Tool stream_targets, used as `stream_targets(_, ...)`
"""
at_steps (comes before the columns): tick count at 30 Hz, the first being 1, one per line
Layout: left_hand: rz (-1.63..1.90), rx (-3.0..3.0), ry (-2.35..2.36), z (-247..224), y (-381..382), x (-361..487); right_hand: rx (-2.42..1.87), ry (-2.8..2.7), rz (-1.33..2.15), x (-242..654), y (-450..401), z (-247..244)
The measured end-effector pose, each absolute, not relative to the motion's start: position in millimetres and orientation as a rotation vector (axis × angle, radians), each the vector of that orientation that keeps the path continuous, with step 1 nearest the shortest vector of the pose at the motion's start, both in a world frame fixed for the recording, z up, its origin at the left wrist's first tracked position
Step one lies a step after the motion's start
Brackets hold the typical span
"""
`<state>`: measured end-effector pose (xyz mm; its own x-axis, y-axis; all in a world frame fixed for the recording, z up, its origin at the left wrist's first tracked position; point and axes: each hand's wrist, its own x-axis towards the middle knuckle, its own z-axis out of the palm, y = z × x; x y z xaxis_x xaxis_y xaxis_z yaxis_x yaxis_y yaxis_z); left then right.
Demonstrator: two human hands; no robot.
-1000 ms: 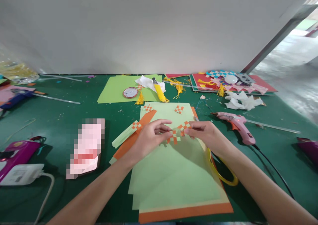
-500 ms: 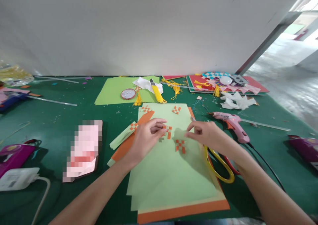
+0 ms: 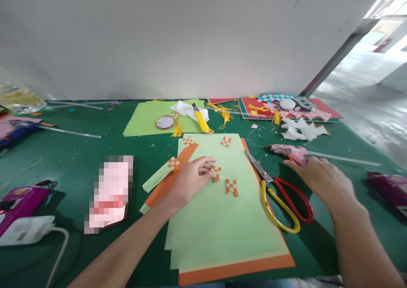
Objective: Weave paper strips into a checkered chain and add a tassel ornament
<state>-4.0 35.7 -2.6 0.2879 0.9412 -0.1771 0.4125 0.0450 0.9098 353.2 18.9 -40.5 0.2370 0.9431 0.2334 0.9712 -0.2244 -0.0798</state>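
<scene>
My left hand (image 3: pixel 193 178) pinches a small orange-and-green woven paper piece (image 3: pixel 216 173) just above the light green sheets (image 3: pixel 222 228). My right hand (image 3: pixel 321 178) lies over the handle of the pink glue gun (image 3: pixel 297 153), its thumb and fingers around it. Another woven piece (image 3: pixel 231 187) rests on the sheets close to the held one, and a third (image 3: pixel 226 142) sits near their top edge. Scissors (image 3: pixel 270 178) with red and yellow handles lie partly over the sheets' right edge. Orange strips (image 3: pixel 163 186) are left of my left hand.
A phone (image 3: pixel 111 192) lies at the left, beside a white plug (image 3: pixel 27 231) and a purple glue gun (image 3: pixel 23 199). Toward the wall are a yellow cutter (image 3: pixel 201 118), a round tin (image 3: pixel 165 122), crumpled white paper (image 3: pixel 303 130) and yellow tassels (image 3: pixel 225 115).
My right hand has moved right, from above the sheets to the pink glue gun, uncovering the scissors. My left hand stays near the same spot with the woven piece.
</scene>
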Motion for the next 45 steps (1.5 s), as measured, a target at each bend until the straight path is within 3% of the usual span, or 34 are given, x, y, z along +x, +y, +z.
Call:
stream_targets(4,0.640,1.524,1.316,-2.7,36.5,-5.1,-2.467,-1.785,-0.063,335.3,21.6,-30.6)
stream_targets(13,0.670,1.519,1.254,-7.1,37.1,-5.9,-2.318,-1.625,0.052,297.6,26.0,-9.1)
stream_targets(26,0.674,1.567,1.346,-7.8,40.0,-6.8,-1.839,-2.031,-0.106,247.9,8.9,-26.1)
stream_targets(45,0.642,1.539,1.339,-6.8,38.9,-4.6,-1.678,-2.074,-0.194,249.1,8.2,-29.7)
